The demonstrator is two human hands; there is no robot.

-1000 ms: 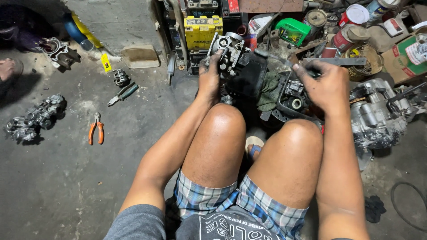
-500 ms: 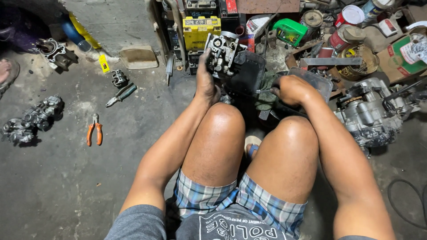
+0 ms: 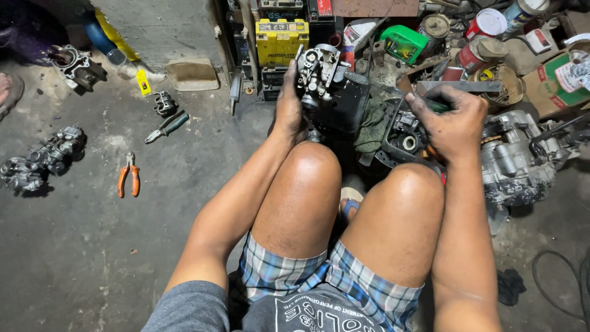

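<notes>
The carburettor is held up off the concrete floor, above the person's left knee and just in front of the yellow battery at the floor's far edge. The left hand has its grip closed around the carburettor's lower body, fingers wrapped from below. The hand looks greasy, so the part could slip or twist in that grip; a drop would land it on the bare knee or the hard floor, where small fittings might bend or scatter.

The right hand is closed narrowly on a small dark green thing, perhaps a tool handle; what it is cannot be told. It hovers over a black housing with a round opening. Anything small let go there could fall into that opening or into the clutter of cans and rags behind it, and be hard to find.

To the right lies an engine block, near the right forearm, which could catch on its edges. Well apart on the floor's left side lie orange-handled pliers and more carburettor bodies, out of easy reach, so stretching for them one-handed would unsettle the held part.
</notes>
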